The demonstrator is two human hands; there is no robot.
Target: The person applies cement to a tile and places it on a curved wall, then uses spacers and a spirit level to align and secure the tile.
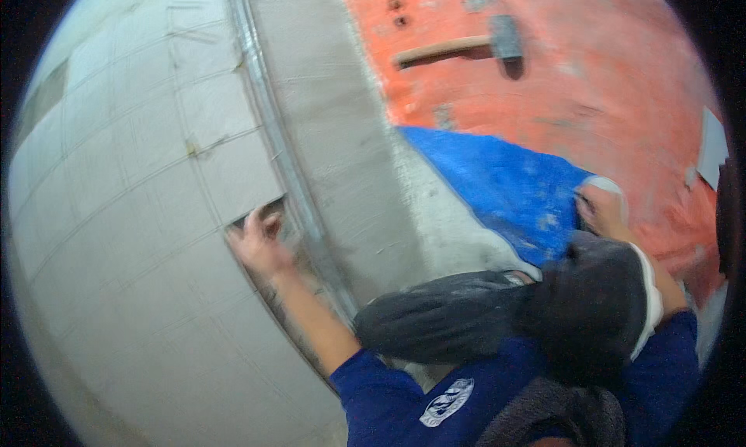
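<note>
On the left, my left hand [263, 243] reaches to a gap at the edge of the laid pale tiles [155, 191]. Its fingers are blurred but look spread, near the lower corner of a tile [245, 167]. A long metal bar [284, 136] runs just right of that hand. Over on the right, my right hand [604, 210] is curled beside my knee, above a blue sheet [505, 183]. Something white [604, 184] shows at its fingers; what it is cannot be made out.
A mallet [503, 41] with a wooden handle lies on the orange sheet [622, 97] at the far side. Smooth grey mortar [334, 121] stretches between the bar and the sheet. A white flat piece [712, 148] lies at the right edge. My bent legs [451, 315] occupy the lower middle.
</note>
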